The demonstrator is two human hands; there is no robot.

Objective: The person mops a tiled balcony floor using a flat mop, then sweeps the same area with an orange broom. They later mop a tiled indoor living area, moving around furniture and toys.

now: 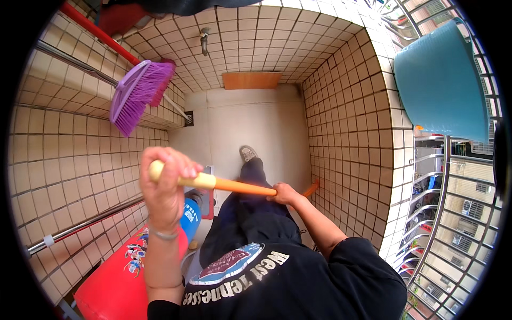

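A long-handled tool's orange pole [244, 187] with a pale yellow grip runs across in front of my body. My left hand [166, 176] is closed round the yellow end grip, raised nearer the camera. Lower down, my right hand [286, 195] holds the orange part of the pole. The far end slants down to the right, where an orange piece [311, 188] shows beside the tiled wall. What kind of head the tool has cannot be told. One shoe [248, 153] stands on the pale floor [256, 116].
A purple broom [134, 94] leans upside down at the upper left. A red bag-like item [116, 276] and a blue cylinder [190, 218] are at the lower left. An orange-brown board [252, 80] lies against the far wall. A teal tub [442, 84] sits on the right ledge by metal railings.
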